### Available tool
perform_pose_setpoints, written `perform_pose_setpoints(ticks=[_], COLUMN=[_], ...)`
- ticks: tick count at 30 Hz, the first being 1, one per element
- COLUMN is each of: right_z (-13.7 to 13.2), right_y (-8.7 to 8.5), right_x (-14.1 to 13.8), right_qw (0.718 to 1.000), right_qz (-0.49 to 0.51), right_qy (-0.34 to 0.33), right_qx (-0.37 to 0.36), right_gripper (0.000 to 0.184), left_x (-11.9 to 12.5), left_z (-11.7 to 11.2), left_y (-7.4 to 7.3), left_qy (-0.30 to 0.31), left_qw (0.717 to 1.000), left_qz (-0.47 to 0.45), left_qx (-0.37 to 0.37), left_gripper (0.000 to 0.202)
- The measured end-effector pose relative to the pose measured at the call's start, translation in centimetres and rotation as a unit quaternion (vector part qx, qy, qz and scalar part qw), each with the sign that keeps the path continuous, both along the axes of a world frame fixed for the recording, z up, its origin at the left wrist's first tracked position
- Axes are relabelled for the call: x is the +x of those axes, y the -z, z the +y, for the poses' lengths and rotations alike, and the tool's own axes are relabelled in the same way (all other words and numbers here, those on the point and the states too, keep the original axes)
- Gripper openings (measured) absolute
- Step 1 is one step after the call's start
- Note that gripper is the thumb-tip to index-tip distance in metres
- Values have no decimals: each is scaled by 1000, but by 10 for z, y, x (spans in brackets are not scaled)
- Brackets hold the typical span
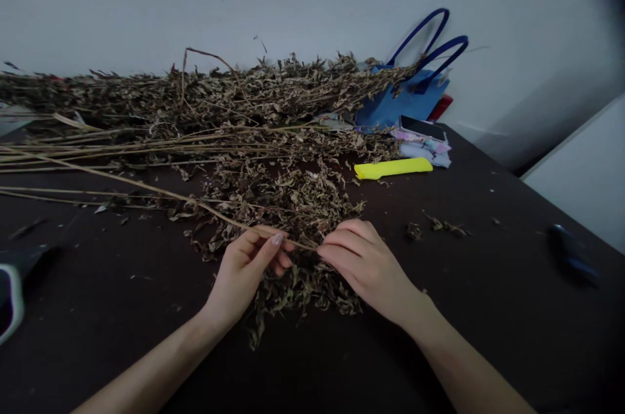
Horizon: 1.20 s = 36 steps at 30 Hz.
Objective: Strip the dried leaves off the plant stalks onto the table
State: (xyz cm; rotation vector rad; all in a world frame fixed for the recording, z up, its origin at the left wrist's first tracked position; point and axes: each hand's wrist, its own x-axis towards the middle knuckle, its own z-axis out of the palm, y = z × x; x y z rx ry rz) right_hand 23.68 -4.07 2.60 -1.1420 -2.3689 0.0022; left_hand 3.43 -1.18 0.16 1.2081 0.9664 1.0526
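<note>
A long dried plant stem (pixel 161 190) slants in from the left edge down to the middle of the table. My left hand (pixel 251 264) pinches it between thumb and fingers near its right end. Just to the right, my right hand (pixel 364 264) has its fingertips closed on the same stem; whether they also hold a leaf is hidden. Under and behind both hands lies a loose pile of dried leaves (pixel 293 199), with more crumpled leaves between my wrists.
Leafy dried stalks (pixel 273 92) are heaped along the wall. Behind my right hand are a yellow strip (pixel 393 168), a phone (pixel 422 128) on a pale cloth and a blue bag (pixel 390 105). A dark object (pixel 571 254) lies far right, a white-rimmed one (pixel 17 303) at left.
</note>
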Motion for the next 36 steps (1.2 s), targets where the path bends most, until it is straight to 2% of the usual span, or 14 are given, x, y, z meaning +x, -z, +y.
perform_pose_setpoints(ticks=[10,20,28,36], right_z=[-1,-1,-5,-3], right_y=[3,10,12,19], right_x=[-5,-11,-14,-16], right_qw=[999,990,987,983], right_qz=[25,116,99,113], right_qy=[6,7,89,120], right_qx=[-32,-85,-95,-86], right_gripper=[16,16,18,19], left_x=[3,3,5,7], left_z=[-3,-4,-6,-9], left_y=[1,2,4,2], left_qy=[9,11,29,38], left_qw=[1000,999,999,999], left_qz=[-23,-33,-27,-15], left_qx=[-17,-26,-24,-14], left_gripper=[12,10,11,9])
